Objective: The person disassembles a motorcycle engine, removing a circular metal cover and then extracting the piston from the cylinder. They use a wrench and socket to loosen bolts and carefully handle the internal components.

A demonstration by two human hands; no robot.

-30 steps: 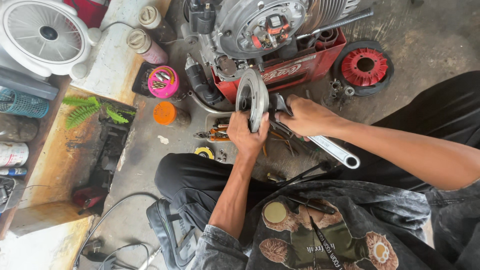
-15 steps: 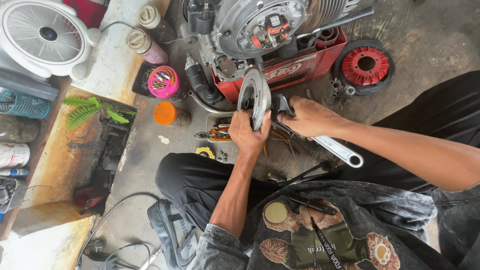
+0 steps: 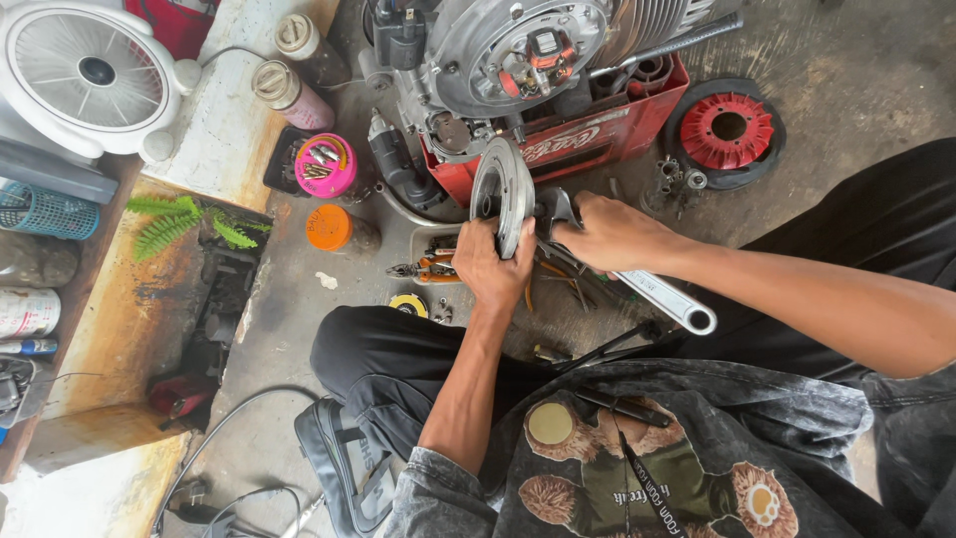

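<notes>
A round metal disc [image 3: 503,194] is being held on edge at centre frame, just below the engine [image 3: 518,60]. The left hand [image 3: 493,267] is closed around the disc's lower rim; the right hand [image 3: 607,234] is closed on the head end of an adjustable wrench [image 3: 637,279], which is being applied at the disc's hub. For the step to go well, the disc is best kept from turning by the left hand while the wrench is being seated squarely on the fastener; a slip would likely drive knuckles into the engine. The wrench handle is pointing toward lower right, over the floor [image 3: 846,60]. A red crate [image 3: 597,139] is sitting under the engine, close behind the wrench head. A tray of pliers [image 3: 433,267] is lying just left of the left hand. A red fan wheel [image 3: 727,130] is lying at upper right, an orange lid [image 3: 329,227] and a pink tub [image 3: 326,165] at left, a white fan [image 3: 85,75] at upper left.
</notes>
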